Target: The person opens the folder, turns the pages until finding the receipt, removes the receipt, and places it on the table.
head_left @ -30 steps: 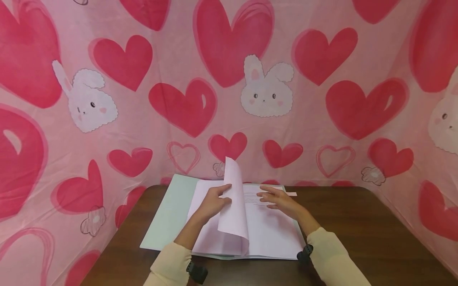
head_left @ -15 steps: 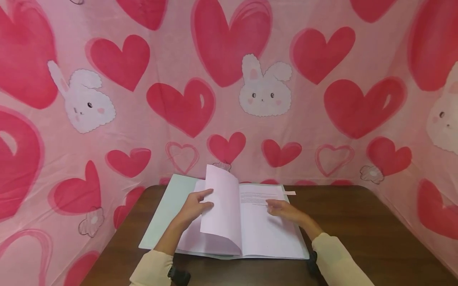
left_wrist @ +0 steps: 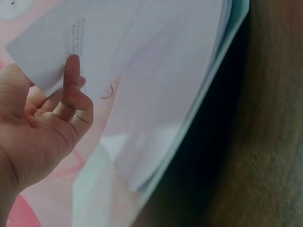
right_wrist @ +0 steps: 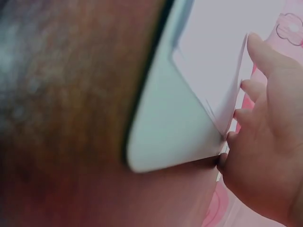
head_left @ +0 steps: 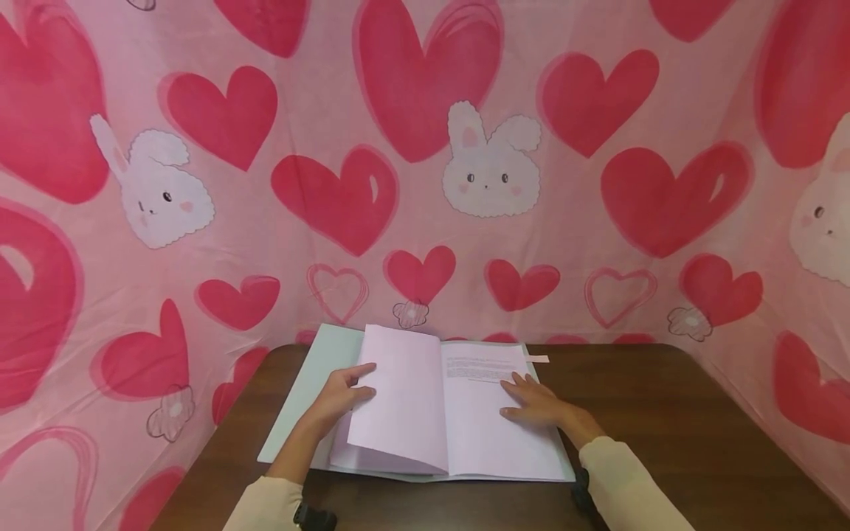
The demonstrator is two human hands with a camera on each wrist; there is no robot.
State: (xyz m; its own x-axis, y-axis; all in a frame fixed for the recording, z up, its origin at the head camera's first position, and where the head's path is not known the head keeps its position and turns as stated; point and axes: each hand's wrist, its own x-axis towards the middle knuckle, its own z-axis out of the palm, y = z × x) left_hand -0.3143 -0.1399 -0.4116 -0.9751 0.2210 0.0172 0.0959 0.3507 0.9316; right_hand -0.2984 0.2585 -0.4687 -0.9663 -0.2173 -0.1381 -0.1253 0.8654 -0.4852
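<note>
A pale green folder point(head_left: 300, 398) lies open on the table with a stack of white sheets in it. My left hand point(head_left: 335, 398) holds a turned sheet of paper point(head_left: 401, 398) by its left edge. In the left wrist view, printed lines show on the sheet's underside, and the fingers of my left hand point(left_wrist: 52, 123) bend in against it. My right hand point(head_left: 534, 402) rests on the right-hand page point(head_left: 488, 442), fingers spread, just below a short block of print. The right wrist view has my right hand point(right_wrist: 265, 123) along the page edge, beside the cover's corner point(right_wrist: 175, 127).
A small pale tab point(head_left: 538, 359) sticks out from the folder's upper right. The dark wooden table point(head_left: 651, 420) stretches to both sides. Behind it hangs a pink cloth point(head_left: 571, 228) with hearts and rabbits. Dark devices are strapped to both wrists.
My left hand has swung the sheet from upright over to the left, where it now lies lower. My right hand has come down onto the right-hand page with its fingers spread.
</note>
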